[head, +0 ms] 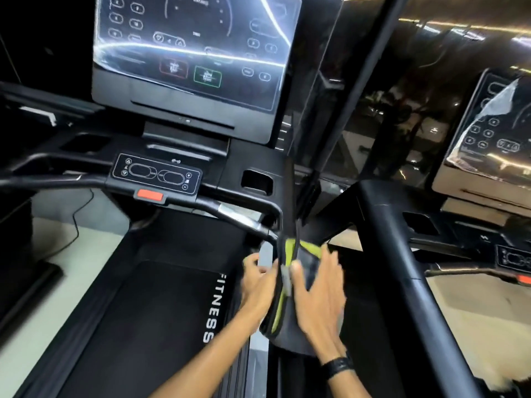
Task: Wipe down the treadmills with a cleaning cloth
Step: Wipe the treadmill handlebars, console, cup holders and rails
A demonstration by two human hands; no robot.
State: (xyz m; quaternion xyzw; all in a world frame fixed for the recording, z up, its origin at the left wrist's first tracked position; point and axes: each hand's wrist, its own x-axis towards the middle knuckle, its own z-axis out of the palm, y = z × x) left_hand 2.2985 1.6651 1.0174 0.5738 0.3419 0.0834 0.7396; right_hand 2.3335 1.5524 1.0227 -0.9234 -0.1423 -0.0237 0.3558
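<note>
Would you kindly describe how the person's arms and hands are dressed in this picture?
Both forearms are bare, with no sleeves in view and no gloves. The left hand wears nothing visible. The right hand has a black wristband or watch strap round its wrist; no rings can be made out.

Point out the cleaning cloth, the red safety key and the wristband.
cleaning cloth (306, 270): head view, on its grey face beside the thumb.
red safety key (149, 195): head view, middle of the red tab.
wristband (338, 365): head view, on the black strap.
</note>
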